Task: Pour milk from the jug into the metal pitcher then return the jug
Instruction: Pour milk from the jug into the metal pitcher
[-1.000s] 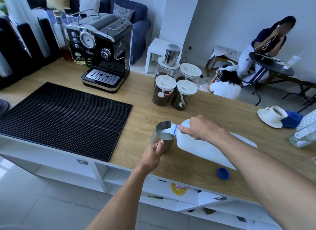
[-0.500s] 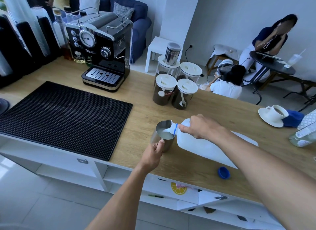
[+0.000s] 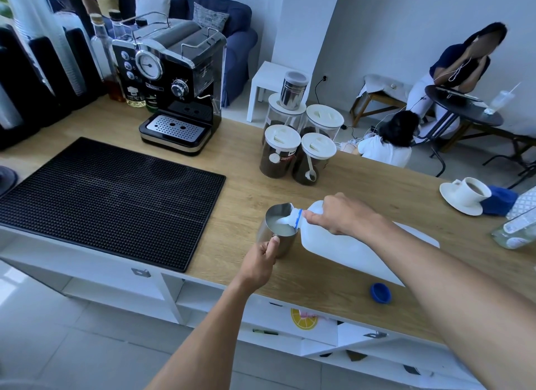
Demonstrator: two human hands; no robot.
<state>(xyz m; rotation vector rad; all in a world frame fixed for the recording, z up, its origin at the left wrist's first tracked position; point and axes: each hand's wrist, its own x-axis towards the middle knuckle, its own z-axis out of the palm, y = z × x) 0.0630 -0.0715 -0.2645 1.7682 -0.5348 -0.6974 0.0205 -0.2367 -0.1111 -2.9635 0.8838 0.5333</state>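
I am pouring milk from the jug into the metal pitcher

My right hand is gripping the tipped jug's handle, its long axis running 4 to 10 o'clock, mouth pointing 10 into the pitcher; my left hand is clasping the pitcher's handle on the counter

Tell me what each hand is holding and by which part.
Left hand grips the metal pitcher by its handle. Right hand holds the tilted milk jug at its top, near the neck.
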